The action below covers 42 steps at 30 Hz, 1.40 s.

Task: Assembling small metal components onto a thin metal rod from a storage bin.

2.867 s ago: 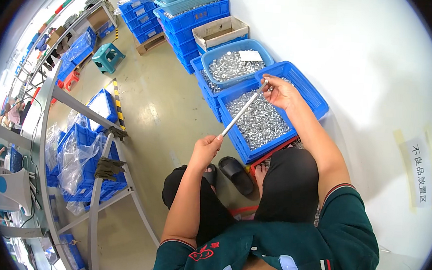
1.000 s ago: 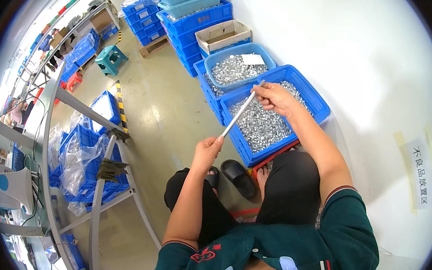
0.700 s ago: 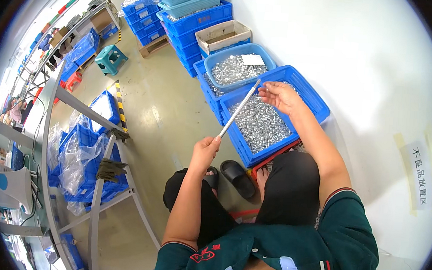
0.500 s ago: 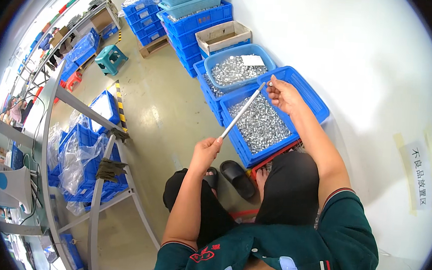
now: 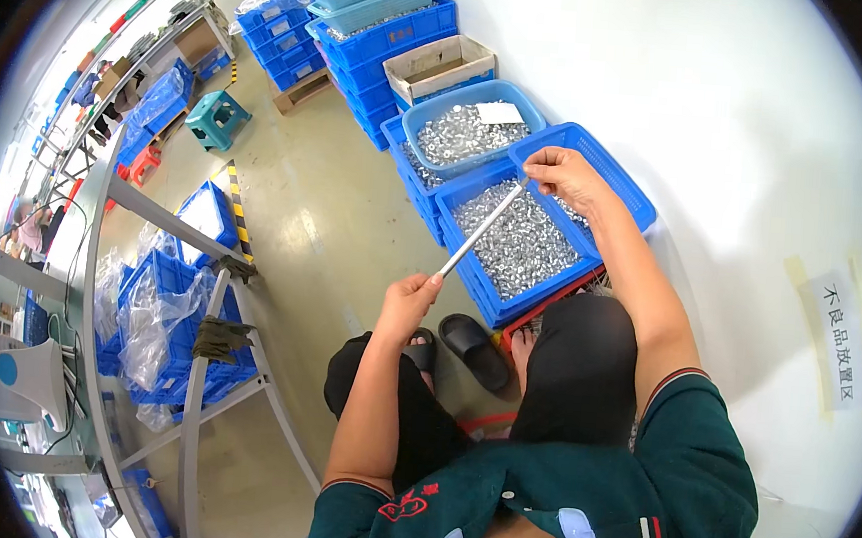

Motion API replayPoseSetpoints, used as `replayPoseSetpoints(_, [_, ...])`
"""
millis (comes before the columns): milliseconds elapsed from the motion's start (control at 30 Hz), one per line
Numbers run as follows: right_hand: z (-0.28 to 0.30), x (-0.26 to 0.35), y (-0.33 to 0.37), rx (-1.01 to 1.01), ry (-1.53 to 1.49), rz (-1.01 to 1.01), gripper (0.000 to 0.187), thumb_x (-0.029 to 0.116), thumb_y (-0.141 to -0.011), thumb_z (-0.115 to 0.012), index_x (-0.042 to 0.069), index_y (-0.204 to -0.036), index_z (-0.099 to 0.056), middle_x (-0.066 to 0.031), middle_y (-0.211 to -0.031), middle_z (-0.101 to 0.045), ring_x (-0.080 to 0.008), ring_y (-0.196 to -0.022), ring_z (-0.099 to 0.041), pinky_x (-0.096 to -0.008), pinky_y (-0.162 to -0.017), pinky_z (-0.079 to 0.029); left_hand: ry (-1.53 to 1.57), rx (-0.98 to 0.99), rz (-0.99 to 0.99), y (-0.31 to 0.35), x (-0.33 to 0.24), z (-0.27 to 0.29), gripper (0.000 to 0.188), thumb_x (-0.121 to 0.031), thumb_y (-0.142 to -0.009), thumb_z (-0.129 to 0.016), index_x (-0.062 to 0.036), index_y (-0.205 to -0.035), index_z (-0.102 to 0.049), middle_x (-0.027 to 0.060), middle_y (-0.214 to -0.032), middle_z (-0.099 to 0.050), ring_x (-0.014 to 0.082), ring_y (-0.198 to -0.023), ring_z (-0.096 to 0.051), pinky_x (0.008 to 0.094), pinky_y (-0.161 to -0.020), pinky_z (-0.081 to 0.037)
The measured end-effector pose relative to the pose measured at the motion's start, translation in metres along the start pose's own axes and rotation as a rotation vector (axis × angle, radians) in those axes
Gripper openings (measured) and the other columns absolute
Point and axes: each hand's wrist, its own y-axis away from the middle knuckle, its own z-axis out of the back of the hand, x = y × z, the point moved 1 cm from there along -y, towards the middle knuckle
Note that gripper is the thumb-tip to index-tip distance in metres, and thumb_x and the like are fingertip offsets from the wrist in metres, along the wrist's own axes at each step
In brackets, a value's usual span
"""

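A thin, straight silver-white rod (image 5: 482, 231) slants up from my left hand to my right. Closed around its lower end is my left hand (image 5: 410, 302), in front of my knees. My right hand (image 5: 567, 179) is at the rod's upper tip, thumb and forefinger pinched there; the small part between them is too hidden to make out. Below the rod lies a blue crate (image 5: 585, 270) filled with small silver metal pieces (image 5: 515, 240), which look like rings or nuts.
A light-blue basin (image 5: 412, 118) of larger metal parts and a blue mesh basket (image 5: 635, 205) adjoin the crate. Stacked blue crates (image 5: 365, 69) stand beyond. On the left is a metal frame table (image 5: 190, 432) with bagged crates; black slippers (image 5: 473, 352) lie by my feet.
My right hand has come in to the rod's tip, where before it held a small metal ring just beside it. My left hand stays on the lower end.
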Motion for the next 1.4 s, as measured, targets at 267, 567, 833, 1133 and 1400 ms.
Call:
replayPoseSetpoints(267, [0.000, 0.002, 0.003, -0.043, -0.093, -0.100, 0.019, 0.019, -0.074, -0.070, 0.005, -0.074, -0.058, 0.0008, -0.060, -0.050, -0.0070, -0.050, -0.043, -0.0201, -0.043, -0.034, -0.054, -0.048, -0.037, -0.007, 0.006, -0.007, 0.034, -0.032, -0.084, -0.056, -0.0048, -0.065, -0.052, -0.0048, -0.055, -0.040, 0.0046, -0.050, -0.032, 0.0233, -0.044, -0.026])
replayPoseSetpoints(567, [-0.010, 0.001, 0.015, 0.131, -0.128, -0.157, 0.022, 0.027, -0.077, -0.067, 0.007, -0.083, -0.062, 0.0011, -0.069, -0.056, -0.0065, -0.057, -0.050, -0.0201, -0.046, -0.038, 0.050, -0.027, -0.014, -0.011, -0.006, -0.022, 0.035, -0.035, -0.085, -0.054, -0.0084, -0.063, -0.048, -0.0065, -0.050, -0.035, 0.0029, -0.042, -0.028, 0.0209, -0.038, -0.020])
replayPoseSetpoints(833, [-0.036, -0.012, 0.030, 0.241, 0.876, 0.301, 0.022, 0.022, -0.070, -0.064, 0.009, -0.087, -0.064, -0.0104, -0.081, -0.064, -0.0246, -0.077, -0.062, -0.0334, -0.069, -0.047, 0.121, -0.081, 0.054, -0.034, -0.006, -0.051, 0.040, -0.042, -0.085, -0.050, -0.0095, -0.063, -0.045, -0.0071, -0.046, -0.030, 0.0029, -0.036, -0.022, 0.0213, -0.034, -0.014])
replayPoseSetpoints(1133, [-0.044, -0.036, 0.059, 0.276, 1.331, 0.598, 0.009, 0.011, -0.073, -0.053, 0.007, -0.080, -0.057, -0.0092, -0.078, -0.057, -0.0289, -0.075, -0.059, -0.0397, -0.061, -0.048, 0.455, 0.153, 0.199, -0.057, -0.032, -0.107, 0.058, -0.066, -0.083, -0.029, -0.0130, -0.062, -0.040, -0.0063, -0.045, -0.025, 0.0051, -0.034, -0.018, 0.0236, -0.034, -0.011])
replayPoseSetpoints(1400, [0.003, -0.044, 0.030, 0.049, 1.289, 0.435, 0.021, 0.009, -0.074, -0.052, 0.007, -0.092, -0.061, -0.0134, -0.087, -0.062, -0.0299, -0.082, -0.060, -0.0409, -0.072, -0.047, 0.304, 0.107, 0.268, -0.039, -0.033, -0.104, 0.053, -0.063, -0.083, -0.036, -0.0106, -0.078, -0.045, -0.0030, -0.050, -0.033, 0.0053, -0.036, -0.024, 0.0218, -0.033, -0.016])
